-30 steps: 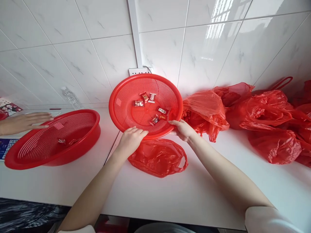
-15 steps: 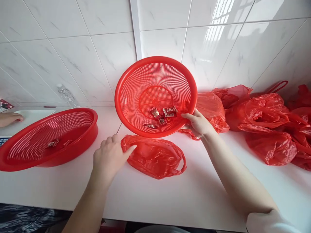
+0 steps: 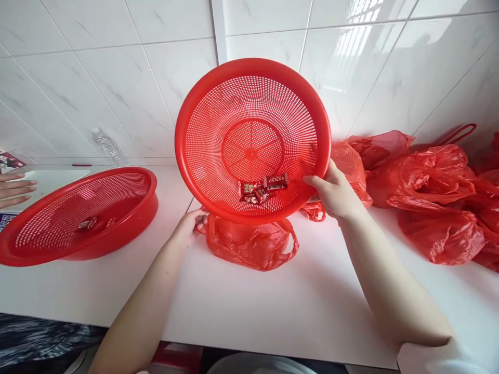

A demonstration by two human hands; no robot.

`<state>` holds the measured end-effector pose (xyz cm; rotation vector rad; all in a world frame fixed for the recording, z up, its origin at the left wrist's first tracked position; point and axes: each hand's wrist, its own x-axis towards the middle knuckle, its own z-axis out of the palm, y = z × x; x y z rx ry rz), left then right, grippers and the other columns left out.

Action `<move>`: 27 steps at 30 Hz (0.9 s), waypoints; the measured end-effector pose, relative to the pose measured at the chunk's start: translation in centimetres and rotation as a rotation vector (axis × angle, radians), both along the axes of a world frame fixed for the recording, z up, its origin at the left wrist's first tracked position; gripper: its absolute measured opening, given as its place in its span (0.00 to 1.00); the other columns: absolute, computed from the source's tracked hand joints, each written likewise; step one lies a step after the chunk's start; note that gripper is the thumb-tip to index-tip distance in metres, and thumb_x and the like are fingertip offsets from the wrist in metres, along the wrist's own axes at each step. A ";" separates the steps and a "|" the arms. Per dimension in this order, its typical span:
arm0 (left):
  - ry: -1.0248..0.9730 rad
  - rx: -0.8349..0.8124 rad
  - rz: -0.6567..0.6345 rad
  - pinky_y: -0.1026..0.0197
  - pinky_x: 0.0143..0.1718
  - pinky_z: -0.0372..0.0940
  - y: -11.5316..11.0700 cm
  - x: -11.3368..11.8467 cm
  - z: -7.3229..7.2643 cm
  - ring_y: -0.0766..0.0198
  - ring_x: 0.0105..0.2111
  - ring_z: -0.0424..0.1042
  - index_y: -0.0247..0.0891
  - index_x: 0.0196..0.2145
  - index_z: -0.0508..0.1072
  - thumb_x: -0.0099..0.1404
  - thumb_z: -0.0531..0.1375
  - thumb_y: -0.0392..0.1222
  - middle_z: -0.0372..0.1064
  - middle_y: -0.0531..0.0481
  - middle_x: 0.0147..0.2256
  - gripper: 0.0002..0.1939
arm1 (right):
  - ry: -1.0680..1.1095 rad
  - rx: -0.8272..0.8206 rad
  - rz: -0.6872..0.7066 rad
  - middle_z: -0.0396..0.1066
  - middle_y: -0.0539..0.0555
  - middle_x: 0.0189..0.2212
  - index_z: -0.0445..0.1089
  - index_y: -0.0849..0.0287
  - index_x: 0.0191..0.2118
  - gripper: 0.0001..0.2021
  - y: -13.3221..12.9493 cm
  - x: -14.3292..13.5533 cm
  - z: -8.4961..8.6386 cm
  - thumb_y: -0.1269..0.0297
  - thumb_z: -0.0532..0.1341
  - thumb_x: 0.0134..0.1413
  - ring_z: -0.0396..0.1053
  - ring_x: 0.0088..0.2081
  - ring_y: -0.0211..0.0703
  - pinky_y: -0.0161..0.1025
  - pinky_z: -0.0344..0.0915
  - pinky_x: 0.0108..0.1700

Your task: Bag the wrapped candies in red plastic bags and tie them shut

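My right hand [image 3: 337, 192] grips the right rim of a red plastic colander [image 3: 252, 140], tilted steeply so its inside faces me. Several small wrapped sweets [image 3: 262, 190] lie together against its lower wall. Below the colander, a red plastic bag [image 3: 253, 246] rests on the white table, its mouth partly covered by the colander's rim. The fingers of my left hand [image 3: 192, 226] are closed on the bag's left edge, partly hidden behind it.
A second red colander [image 3: 150, 208] with a few wrapped sweets stands at the left. Behind it are another person's hand [image 3: 15, 189], a white tray-like surface [image 3: 54, 178] and a clear bottle [image 3: 109, 145]. Several red bags [image 3: 432, 176] line the right. A tiled wall [image 3: 97, 78] closes the back.
The colander has risen and tipped further towards me, and the sweets have slid lower and bunched up. My left hand has gone from open beside the bag to gripping its edge.
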<state>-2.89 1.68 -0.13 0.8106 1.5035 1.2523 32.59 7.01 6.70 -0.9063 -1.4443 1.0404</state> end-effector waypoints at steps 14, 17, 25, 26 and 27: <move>-0.430 -0.021 0.127 0.77 0.13 0.53 0.9 -0.6 -0.8 0.79 0.15 0.58 0.31 0.33 0.73 0.60 0.55 0.30 0.64 0.54 0.22 0.07 | -0.364 0.500 -0.193 0.68 0.55 0.57 0.61 0.52 0.63 0.27 -2.3 -1.8 0.4 0.64 0.59 0.58 0.64 0.60 0.54 0.57 0.57 0.64; -0.405 -0.010 0.131 0.76 0.12 0.52 0.8 -0.4 -1.1 0.78 0.15 0.57 0.31 0.33 0.74 0.60 0.56 0.31 0.65 0.53 0.22 0.07 | -0.379 0.534 -0.213 0.69 0.55 0.56 0.62 0.50 0.62 0.26 -2.4 -1.8 0.2 0.64 0.59 0.57 0.65 0.60 0.55 0.57 0.58 0.64; -0.126 -0.053 0.085 0.68 0.16 0.55 0.9 -0.4 -1.4 0.71 0.16 0.61 0.33 0.33 0.76 0.63 0.58 0.49 0.67 0.51 0.22 0.15 | -0.288 0.503 -0.367 0.70 0.59 0.54 0.58 0.52 0.64 0.26 -2.2 -1.8 -0.2 0.61 0.58 0.60 0.66 0.58 0.57 0.61 0.62 0.60; -0.013 -0.038 0.106 0.66 0.18 0.57 0.8 -0.5 -1.2 0.69 0.18 0.62 0.34 0.33 0.75 0.63 0.58 0.54 0.68 0.50 0.23 0.18 | -0.261 0.492 -0.398 0.69 0.59 0.55 0.58 0.51 0.64 0.26 -2.1 -1.8 -0.1 0.61 0.58 0.60 0.66 0.59 0.57 0.60 0.62 0.60; 0.135 -0.007 0.144 0.65 0.21 0.60 0.6 -0.6 -0.9 0.67 0.20 0.65 0.35 0.33 0.74 0.63 0.57 0.58 0.69 0.49 0.26 0.21 | -0.228 0.489 -0.426 0.67 0.59 0.57 0.57 0.50 0.64 0.27 -2.0 -1.7 0.1 0.61 0.59 0.60 0.64 0.60 0.57 0.59 0.62 0.61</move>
